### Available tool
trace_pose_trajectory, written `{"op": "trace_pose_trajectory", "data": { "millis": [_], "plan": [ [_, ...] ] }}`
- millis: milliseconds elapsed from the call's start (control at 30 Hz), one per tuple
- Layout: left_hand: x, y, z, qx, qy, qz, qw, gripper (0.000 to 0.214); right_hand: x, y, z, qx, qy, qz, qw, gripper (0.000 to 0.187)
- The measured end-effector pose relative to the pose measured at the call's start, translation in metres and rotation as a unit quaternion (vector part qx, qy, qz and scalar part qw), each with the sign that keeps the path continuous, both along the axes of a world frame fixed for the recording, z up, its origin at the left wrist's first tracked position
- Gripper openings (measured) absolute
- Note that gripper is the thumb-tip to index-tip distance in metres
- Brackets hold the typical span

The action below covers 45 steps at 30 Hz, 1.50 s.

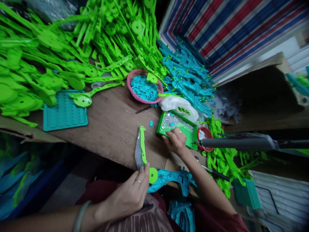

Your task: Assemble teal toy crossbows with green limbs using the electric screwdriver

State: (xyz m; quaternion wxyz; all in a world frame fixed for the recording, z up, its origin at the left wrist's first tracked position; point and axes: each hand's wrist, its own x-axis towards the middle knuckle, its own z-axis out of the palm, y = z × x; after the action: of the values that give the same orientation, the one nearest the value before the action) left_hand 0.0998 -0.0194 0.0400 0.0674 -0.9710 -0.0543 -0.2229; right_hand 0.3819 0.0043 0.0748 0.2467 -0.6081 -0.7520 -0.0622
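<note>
In the head view my left hand (134, 191) is closed around a plastic toy piece at the table's front edge. This piece has a lime-green strip (143, 145) with a clear blade-like sheet, a lime-green disc (153, 175) and a blue body (166, 179). My right hand (177, 141) reaches over the near rim of a green basket (190, 129). Its fingers are bent and drawn together; whatever lies between the fingertips is too small to make out. Small silver metal bits (172, 120) and a few blue pieces lie in that basket.
A pink basket (130, 88) of small blue parts stands behind. Lime-green parts (96, 42) pile up left and back, blue parts (188, 77) at back right. A teal tray (65, 111) lies left. An electric screwdriver (236, 142) juts in from the right, beside a red bowl (201, 138).
</note>
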Motion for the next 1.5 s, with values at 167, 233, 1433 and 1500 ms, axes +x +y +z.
{"op": "trace_pose_trajectory", "data": {
  "millis": [167,233,1433,1500],
  "plan": [
    [0.004,0.003,0.007,0.010,0.020,-0.015,1.000,0.047,-0.074,0.043,0.010,0.029,0.519,0.018,0.854,0.055],
    [0.003,0.004,0.009,0.006,0.024,-0.020,0.999,0.046,-0.095,0.068,-0.001,-0.051,0.606,0.051,0.792,0.058],
    [0.143,0.102,0.042,-0.256,0.013,-0.133,0.957,0.039,0.064,-0.089,0.052,0.111,0.371,-0.235,0.892,0.040],
    [0.194,0.123,0.037,-0.189,0.062,-0.127,0.972,0.041,0.074,-0.083,0.045,0.003,0.440,-0.158,0.884,0.045]
  ]
}}
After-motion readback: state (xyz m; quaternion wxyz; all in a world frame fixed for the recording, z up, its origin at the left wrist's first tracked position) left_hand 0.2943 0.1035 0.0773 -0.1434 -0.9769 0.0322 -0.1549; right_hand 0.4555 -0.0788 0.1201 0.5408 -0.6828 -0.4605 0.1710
